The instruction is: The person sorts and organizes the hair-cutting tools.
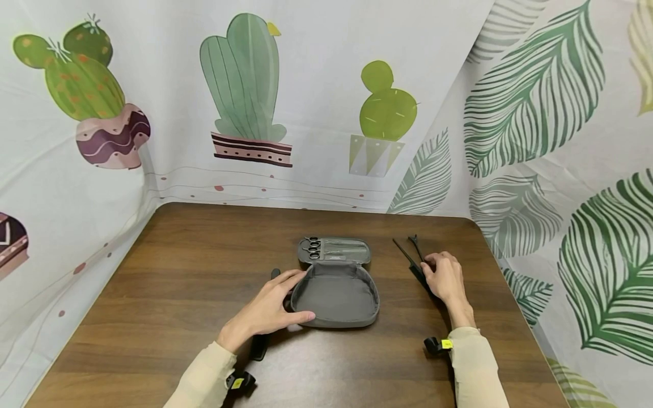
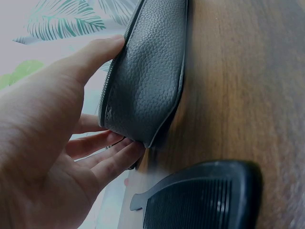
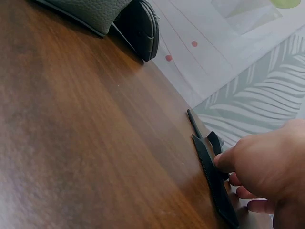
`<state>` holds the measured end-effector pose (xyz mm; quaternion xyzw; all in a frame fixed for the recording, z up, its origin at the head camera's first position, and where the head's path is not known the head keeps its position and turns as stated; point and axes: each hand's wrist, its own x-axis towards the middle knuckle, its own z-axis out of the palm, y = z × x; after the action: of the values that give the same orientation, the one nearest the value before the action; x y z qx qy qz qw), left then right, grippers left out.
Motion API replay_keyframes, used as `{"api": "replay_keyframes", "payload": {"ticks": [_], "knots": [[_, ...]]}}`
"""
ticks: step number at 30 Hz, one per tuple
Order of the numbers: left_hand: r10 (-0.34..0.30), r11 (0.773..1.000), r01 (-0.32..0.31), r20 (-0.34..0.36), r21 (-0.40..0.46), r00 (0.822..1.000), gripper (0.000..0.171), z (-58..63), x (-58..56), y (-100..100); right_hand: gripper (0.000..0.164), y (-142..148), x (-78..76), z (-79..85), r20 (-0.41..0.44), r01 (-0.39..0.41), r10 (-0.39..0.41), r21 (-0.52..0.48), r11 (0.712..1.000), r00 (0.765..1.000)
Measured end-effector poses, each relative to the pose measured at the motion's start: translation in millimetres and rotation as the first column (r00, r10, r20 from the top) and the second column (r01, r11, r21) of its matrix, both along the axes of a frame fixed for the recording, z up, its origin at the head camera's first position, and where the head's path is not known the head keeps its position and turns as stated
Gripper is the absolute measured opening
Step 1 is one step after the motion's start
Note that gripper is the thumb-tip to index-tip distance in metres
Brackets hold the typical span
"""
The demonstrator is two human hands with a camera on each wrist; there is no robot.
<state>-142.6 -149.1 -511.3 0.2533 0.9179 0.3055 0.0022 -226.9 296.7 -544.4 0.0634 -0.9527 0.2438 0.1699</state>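
Observation:
A grey zip case (image 1: 336, 297) lies open on the table, its lid (image 1: 357, 251) folded back. Silver-handled scissors (image 1: 313, 247) sit in the lid's pocket. My left hand (image 1: 267, 306) grips the case's left side, thumb at the front rim and fingers round the far side. Beneath that hand lies a black comb (image 2: 200, 195) with a handle. Over on the right, my right hand (image 1: 446, 277) pinches a black hair clip (image 3: 217, 143) between thumb and fingers, close over the table. A black rat-tail comb (image 3: 209, 176) lies alongside, partly hidden by the hand in the head view.
The brown wooden table (image 1: 204, 243) meets a hanging cloth (image 1: 316, 102) printed with cacti and leaves at its back and sides. Each wrist wears a small black camera, the left one (image 1: 242, 382) and the right one (image 1: 436, 345) close over the tabletop.

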Motion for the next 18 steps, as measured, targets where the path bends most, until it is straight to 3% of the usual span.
{"api": "replay_keyframes", "payload": {"ticks": [18], "knots": [[0.005, 1.000, -0.005, 0.022, -0.007, 1.000, 0.100, 1.9, 0.7, 0.3, 0.011, 0.5, 0.3, 0.8, -0.008, 0.030, -0.030, 0.005, 1.000, 1.000]]}}
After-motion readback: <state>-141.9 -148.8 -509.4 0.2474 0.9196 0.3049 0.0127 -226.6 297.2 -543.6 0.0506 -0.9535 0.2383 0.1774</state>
